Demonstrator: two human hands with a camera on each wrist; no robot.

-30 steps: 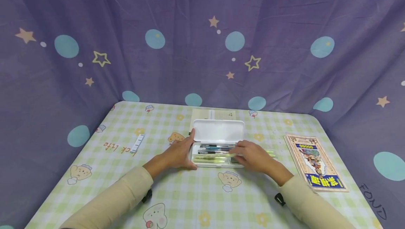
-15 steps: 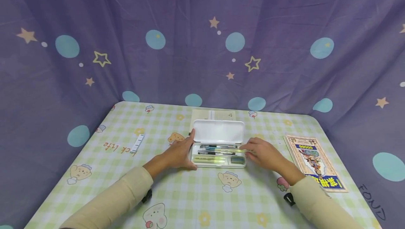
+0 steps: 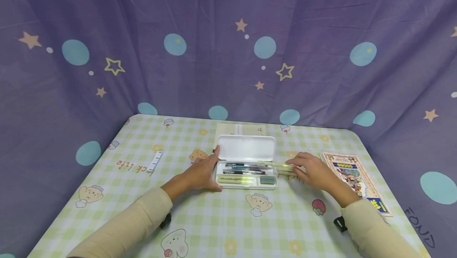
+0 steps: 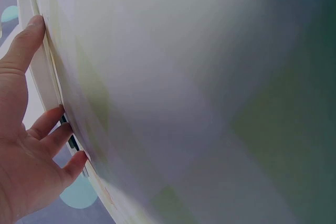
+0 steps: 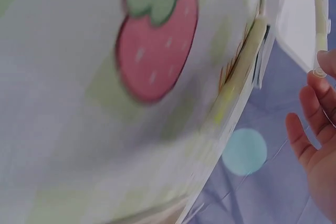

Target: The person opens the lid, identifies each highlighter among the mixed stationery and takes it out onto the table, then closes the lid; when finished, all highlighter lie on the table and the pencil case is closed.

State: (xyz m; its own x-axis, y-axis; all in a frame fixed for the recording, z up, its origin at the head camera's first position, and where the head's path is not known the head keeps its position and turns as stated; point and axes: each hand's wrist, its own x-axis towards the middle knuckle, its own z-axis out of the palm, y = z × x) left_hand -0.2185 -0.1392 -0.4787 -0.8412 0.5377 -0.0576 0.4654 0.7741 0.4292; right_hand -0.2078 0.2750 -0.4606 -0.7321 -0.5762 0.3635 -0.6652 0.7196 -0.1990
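Pale yellow-green slim pen (image 3: 280,166), round-barrelled with a hard plastic look: location, at the right end of the pencil case, its far end overlapping the case edge in the head view. Contact with that edge cannot be confirmed.

Right hand (image 3: 312,171): thumb and forefinger closed in a pinch on the pen's near end; remaining fingers loosely extended, holding nothing.

Handling assessment: likely light and stiff, with a smooth barrel that may turn in a tight pinch. An end hold probably lets the far end dip; a grip nearer mid-barrel should balance better. Breakage risk judged low.

Second yellow-green pen (image 5: 244,59): lying on the green-and-white checked tablecloth (image 3: 200,226), just beside the case and below the held pen.

White rectangular hinged pencil case (image 3: 247,148): lid raised. Dark and clear pens (image 3: 246,169) occupy the far compartment, further yellow-green pens (image 3: 235,180) the near one, and a small grey-green block (image 3: 267,180) the right-hand recess.

Left hand (image 3: 202,174): fingers spread, thumb and fingertips resting against the case's left end, without a closed grip.

Surroundings: cream paper item (image 3: 228,129) behind the lid; white marked strip (image 3: 155,161) well to the left; illustrated paperback book (image 3: 353,174) to the right.
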